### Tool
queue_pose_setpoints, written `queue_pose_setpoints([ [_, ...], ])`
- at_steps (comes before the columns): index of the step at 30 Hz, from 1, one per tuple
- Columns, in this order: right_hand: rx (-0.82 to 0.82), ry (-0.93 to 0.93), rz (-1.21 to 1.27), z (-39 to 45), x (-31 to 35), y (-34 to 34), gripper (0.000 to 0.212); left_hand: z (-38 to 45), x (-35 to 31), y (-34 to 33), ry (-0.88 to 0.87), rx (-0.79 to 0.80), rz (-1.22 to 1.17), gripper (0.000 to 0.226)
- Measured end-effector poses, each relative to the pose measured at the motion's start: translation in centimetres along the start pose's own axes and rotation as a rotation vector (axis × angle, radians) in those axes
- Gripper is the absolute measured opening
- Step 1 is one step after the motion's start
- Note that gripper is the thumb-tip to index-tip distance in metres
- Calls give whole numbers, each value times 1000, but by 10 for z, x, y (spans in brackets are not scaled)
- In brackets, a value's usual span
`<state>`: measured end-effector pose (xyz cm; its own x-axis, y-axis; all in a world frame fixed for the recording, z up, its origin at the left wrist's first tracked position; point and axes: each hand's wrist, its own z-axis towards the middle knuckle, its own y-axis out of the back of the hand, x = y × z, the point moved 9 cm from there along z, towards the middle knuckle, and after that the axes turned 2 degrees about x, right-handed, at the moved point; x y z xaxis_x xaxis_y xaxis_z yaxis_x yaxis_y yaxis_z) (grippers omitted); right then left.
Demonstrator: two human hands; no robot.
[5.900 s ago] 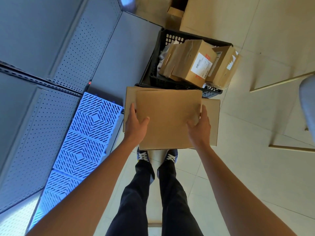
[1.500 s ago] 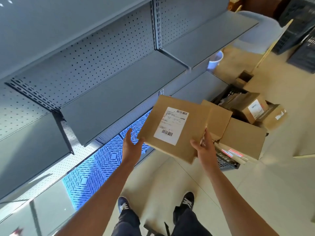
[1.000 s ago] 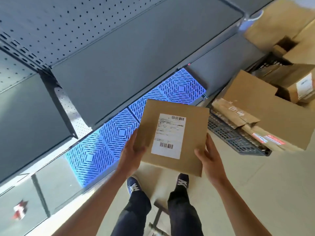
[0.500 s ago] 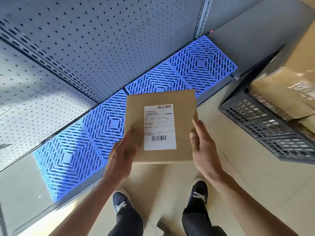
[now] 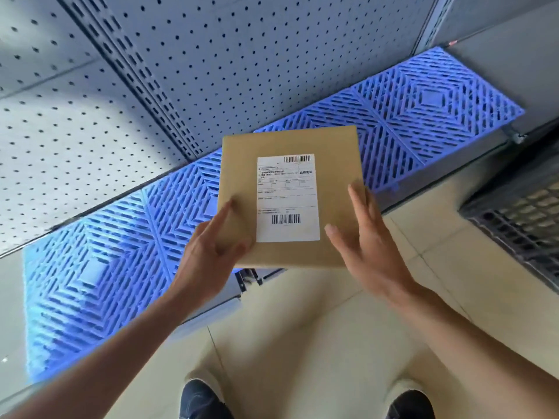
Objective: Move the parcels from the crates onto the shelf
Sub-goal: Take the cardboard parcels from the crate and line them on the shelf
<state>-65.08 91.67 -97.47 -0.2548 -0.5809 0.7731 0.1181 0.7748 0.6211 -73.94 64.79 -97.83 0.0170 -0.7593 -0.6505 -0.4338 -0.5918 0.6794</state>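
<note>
A flat brown parcel [image 5: 242, 164] with a white barcode label [image 5: 287, 198] hangs level over the blue grid mats [image 5: 423, 116] of the lowest shelf. My left hand [image 5: 208, 261] grips its near left corner, thumb on top. My right hand [image 5: 372, 255] holds the near right edge, thumb on the top face and fingers stretched along the side. The fingers under the parcel are hidden.
The grey pegboard back panel [image 5: 181, 55] and a slotted upright rise behind the mats. A dark mesh crate [image 5: 520, 225] stands on the tiled floor at the right edge. My shoes [image 5: 199, 400] show at the bottom.
I turned from the crates to the shelf and bent low. The parcel has come down and forward over the blue mats, held by both hands throughout.
</note>
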Motion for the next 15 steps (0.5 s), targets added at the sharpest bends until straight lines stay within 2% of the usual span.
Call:
queue_pose_setpoints([
  [6, 136, 42, -73, 7, 1, -26, 91, -3, 25, 3, -10, -65, -44, 73],
  [15, 319, 46, -126, -7, 45, -49, 98, -53, 56, 19, 64, -116, -90, 63],
])
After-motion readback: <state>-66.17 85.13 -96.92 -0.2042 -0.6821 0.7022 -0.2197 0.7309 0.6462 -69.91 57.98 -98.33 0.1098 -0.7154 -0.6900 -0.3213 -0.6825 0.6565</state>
